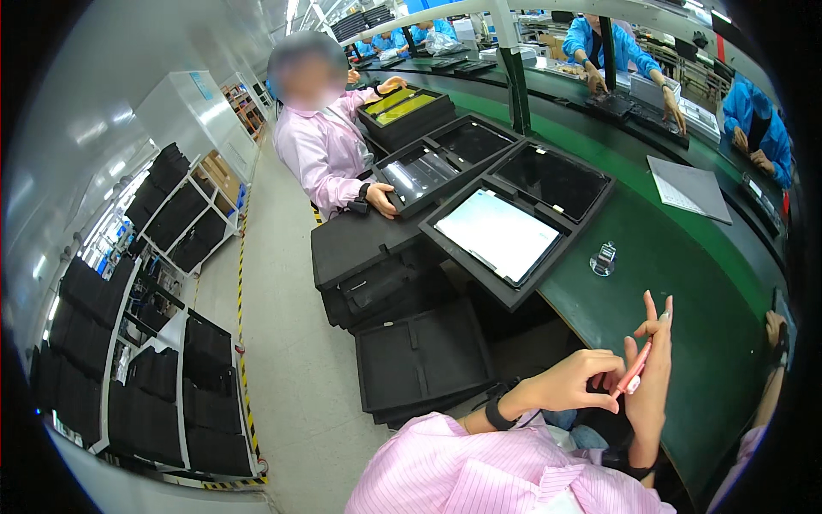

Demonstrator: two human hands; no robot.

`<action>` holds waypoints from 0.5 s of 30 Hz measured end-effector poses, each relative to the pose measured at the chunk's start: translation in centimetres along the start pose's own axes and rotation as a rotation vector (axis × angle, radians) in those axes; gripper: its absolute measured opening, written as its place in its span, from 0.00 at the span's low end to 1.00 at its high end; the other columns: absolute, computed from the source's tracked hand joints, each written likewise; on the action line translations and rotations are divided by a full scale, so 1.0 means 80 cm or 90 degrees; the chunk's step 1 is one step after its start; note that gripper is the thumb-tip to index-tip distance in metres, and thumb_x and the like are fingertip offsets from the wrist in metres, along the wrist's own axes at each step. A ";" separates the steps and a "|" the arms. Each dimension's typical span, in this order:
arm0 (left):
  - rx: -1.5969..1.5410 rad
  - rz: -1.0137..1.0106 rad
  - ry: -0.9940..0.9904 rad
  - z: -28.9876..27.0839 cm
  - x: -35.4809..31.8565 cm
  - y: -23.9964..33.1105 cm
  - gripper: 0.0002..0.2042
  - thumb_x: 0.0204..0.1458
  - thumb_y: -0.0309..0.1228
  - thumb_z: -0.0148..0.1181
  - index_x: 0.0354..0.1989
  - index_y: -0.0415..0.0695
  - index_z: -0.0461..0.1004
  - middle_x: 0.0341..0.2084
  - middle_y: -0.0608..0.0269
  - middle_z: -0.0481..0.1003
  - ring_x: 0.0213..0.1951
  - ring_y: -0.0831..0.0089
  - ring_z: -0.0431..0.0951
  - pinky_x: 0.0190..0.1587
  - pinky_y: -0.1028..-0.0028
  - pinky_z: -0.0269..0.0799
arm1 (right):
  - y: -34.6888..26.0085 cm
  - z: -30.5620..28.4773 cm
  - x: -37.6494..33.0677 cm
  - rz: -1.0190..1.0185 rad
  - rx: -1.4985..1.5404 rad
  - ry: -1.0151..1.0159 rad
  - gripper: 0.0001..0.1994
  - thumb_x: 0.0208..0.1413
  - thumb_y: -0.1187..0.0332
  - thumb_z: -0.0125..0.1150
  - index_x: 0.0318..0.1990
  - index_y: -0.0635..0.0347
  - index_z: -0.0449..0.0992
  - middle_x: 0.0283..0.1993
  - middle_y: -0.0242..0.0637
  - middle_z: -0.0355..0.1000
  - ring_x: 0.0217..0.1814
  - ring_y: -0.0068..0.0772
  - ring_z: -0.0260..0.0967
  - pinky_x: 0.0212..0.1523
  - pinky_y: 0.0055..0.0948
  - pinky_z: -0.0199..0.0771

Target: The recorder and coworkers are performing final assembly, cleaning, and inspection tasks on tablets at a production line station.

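My left hand [575,382] is closed, its thumb and fingers pinching a slim pink pen-like tool [634,370] with a white part near its lower end. Beside it, my right hand [654,377] stands upright with fingers stretched and apart. The tool lies against the palm side of that hand; its exact kind is not clear. Both hands are above the near edge of the green bench [685,283]. Beyond them a small clear-and-metal stand-like item [604,259] rests on the bench. Left of it is a black foam tray [511,293] holding a lit white tablet screen [497,233] and a dark screen [550,182].
A person in pink [318,146] holds another black tray [409,208] at the far left. Black trays [419,355] are stacked beside the bench. A grey sheet [685,190] lies at the right. People in blue work across the bench; another person's hand [775,330] shows at right.
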State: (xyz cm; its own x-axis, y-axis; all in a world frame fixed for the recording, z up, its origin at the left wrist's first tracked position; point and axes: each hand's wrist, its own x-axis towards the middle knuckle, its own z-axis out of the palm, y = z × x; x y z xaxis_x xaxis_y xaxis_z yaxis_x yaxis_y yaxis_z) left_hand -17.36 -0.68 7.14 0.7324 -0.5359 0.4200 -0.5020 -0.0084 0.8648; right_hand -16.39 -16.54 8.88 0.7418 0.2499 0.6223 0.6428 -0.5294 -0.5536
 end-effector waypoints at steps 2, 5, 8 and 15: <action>-0.215 -0.112 -0.065 -0.001 0.009 -0.020 0.16 0.40 0.33 0.66 0.34 0.38 0.70 0.25 0.65 0.73 0.27 0.79 0.72 0.29 0.79 0.66 | -0.017 -0.017 0.026 0.089 -0.162 -0.111 0.31 0.45 0.80 0.54 0.60 0.67 0.56 0.53 0.50 0.63 0.65 0.54 0.51 0.58 0.45 0.54; -0.308 -0.118 -0.060 -0.004 0.025 -0.016 0.17 0.48 0.33 0.60 0.43 0.37 0.66 0.22 0.66 0.71 0.25 0.80 0.71 0.28 0.80 0.65 | -0.019 -0.030 0.066 -0.050 -0.319 -0.142 0.14 0.44 0.78 0.54 0.42 0.66 0.65 0.52 0.53 0.63 0.68 0.55 0.46 0.58 0.49 0.51; -0.468 -0.200 -0.090 -0.008 0.045 -0.055 0.14 0.59 0.37 0.46 0.45 0.39 0.62 0.20 0.65 0.69 0.21 0.81 0.68 0.24 0.81 0.61 | 0.015 -0.030 0.092 -0.093 -0.420 -0.221 0.19 0.43 0.77 0.54 0.47 0.64 0.64 0.53 0.56 0.62 0.65 0.57 0.50 0.57 0.48 0.54; -0.331 -0.254 -0.071 -0.017 0.056 -0.097 0.13 0.62 0.37 0.36 0.40 0.39 0.61 0.19 0.65 0.67 0.18 0.82 0.63 0.22 0.82 0.58 | 0.207 -0.046 0.219 0.118 -0.318 -0.351 0.22 0.53 0.64 0.53 0.55 0.57 0.62 0.39 0.54 0.71 0.45 0.57 0.67 0.46 0.46 0.67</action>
State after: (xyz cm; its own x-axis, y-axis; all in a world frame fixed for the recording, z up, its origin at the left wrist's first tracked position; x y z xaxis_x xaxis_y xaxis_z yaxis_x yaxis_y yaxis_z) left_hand -9.56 -1.86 2.64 0.7502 -0.6604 0.0335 0.1051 0.1691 0.9800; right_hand 6.56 -23.89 12.67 0.9011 0.4207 0.1047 0.4335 -0.8728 -0.2242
